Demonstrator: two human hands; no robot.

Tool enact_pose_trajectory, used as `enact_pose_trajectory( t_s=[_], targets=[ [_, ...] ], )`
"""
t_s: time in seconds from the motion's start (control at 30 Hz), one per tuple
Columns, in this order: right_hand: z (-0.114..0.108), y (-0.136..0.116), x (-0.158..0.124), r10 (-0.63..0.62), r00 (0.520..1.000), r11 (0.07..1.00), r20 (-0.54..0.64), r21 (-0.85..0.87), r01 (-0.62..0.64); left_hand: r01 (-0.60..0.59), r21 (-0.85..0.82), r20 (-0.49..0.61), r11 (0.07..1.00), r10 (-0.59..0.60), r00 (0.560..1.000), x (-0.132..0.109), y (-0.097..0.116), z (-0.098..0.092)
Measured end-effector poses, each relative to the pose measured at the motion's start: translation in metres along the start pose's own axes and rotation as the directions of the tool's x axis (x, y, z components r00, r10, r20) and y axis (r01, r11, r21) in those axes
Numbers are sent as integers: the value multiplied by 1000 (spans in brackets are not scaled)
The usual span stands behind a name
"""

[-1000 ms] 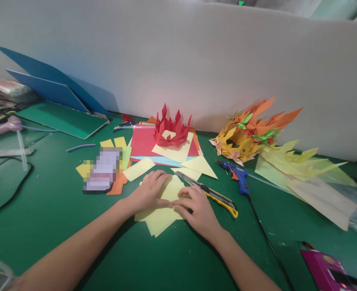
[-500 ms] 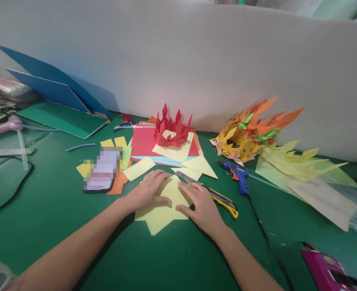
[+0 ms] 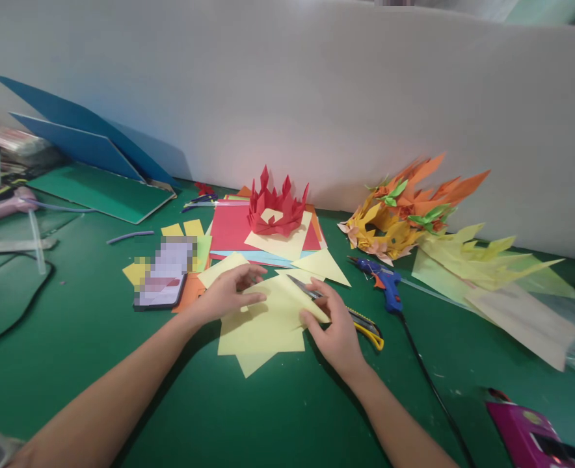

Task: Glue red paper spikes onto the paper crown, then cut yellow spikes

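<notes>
Pale yellow square papers point(image 3: 263, 331) lie overlapped at different angles on the table in front of me. My right hand point(image 3: 334, 325) pinches the right corner of the top sheet between thumb and fingers, and that side curls up off the stack. Over the left edge of the papers is my left hand point(image 3: 231, 292), its thumb and fingers apart with nothing between them. A yellow-handled utility knife point(image 3: 365, 323) lies partly hidden behind my right hand. Smaller yellow paper pieces point(image 3: 321, 265) rest just beyond the sheets.
A red paper crown point(image 3: 278, 211) stands on coloured sheets at the back. At left lie a phone point(image 3: 165, 273) and a pink glue gun point(image 3: 9, 205). Rightward are a blue glue gun point(image 3: 387, 283) with its cord, a yellow-orange paper crown point(image 3: 389, 227) and a magenta device point(image 3: 521, 429).
My right hand has taken hold of the top sheet's corner and lifted it. My left hand has eased left and lifted its fingers from the paper.
</notes>
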State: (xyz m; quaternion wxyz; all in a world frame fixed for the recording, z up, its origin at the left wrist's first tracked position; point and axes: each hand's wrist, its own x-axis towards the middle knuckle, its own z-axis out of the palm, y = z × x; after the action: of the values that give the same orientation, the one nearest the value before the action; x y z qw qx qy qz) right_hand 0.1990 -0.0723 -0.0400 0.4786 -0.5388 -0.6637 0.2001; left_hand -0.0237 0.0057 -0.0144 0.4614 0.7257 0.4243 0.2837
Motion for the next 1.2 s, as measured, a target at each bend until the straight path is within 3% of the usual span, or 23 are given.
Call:
enact_pose_trajectory(
  t_s=[0.17,0.3,0.4,0.5,0.57,0.63,0.73,0.8,0.93,1.1,1.2],
  targets=[
    [-1,-2,-2,-15,1000,998,2,68,15,67,-101,6,993,-67,998,0,7,-1],
    [-4,-5,1,10,993,944,115,328,-47,89,-253,-29,963,-100,995,-2,15,-2],
    [-9,-6,6,67,981,851,182,503,-151,154,-326,141,933,-113,984,-6,17,-4],
    [-14,-5,9,113,953,741,282,615,-270,202,-297,395,933,-72,916,-9,18,-4],
    [-15,-5,9,114,919,690,378,635,-347,196,-281,472,940,-42,880,-10,19,-1],
    [-13,-6,7,115,871,677,478,604,-421,170,-295,454,940,-19,891,-9,20,6],
    [-8,-11,4,162,802,713,575,494,-498,119,-323,292,939,-21,956,-7,19,18],
    [-6,-14,3,223,780,741,585,418,-525,114,-351,210,930,-41,977,-7,17,23],
    [-6,-15,5,323,820,736,472,420,-531,166,-404,192,899,-94,977,-7,19,24],
    [-7,-8,7,390,881,713,268,518,-473,277,-295,175,915,-233,957,-6,20,17],
    [-6,-6,6,367,886,707,285,533,-465,292,-290,88,911,-279,956,-5,18,17]
  ],
)
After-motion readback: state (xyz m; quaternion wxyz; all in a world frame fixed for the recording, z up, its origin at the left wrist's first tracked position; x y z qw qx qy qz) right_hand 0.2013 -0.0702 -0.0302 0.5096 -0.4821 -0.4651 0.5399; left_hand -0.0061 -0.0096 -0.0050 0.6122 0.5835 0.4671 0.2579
